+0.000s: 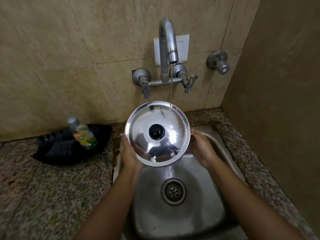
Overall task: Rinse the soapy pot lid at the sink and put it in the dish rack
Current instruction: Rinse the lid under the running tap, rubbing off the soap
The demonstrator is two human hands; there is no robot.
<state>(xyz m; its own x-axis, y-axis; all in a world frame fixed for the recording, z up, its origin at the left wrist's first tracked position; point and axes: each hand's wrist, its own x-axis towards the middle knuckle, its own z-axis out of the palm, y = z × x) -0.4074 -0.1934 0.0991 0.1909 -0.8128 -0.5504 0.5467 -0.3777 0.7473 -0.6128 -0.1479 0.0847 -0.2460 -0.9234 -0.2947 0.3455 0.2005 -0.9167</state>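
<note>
1. The steel pot lid (pixel 156 134) was held over the sink (pixel 174 213), knob up, a thin stream from the tap (pixel 168 40) striking its far edge.
2. The left hand (pixel 128 151) and right hand (pixel 201 148) each gripped its rim.
3. A soap bottle (pixel 83 134) lay in a black tray (pixel 57 156) on the table (pixel 43 196).

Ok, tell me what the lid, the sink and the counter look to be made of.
Lid: polished steel by the look, mirror-bright with sharp reflections; its dark knob may be plastic.
Sink: probably stainless steel, duller and brushed.
Counter: speckled stone, likely granite, with mottled grains.
</note>
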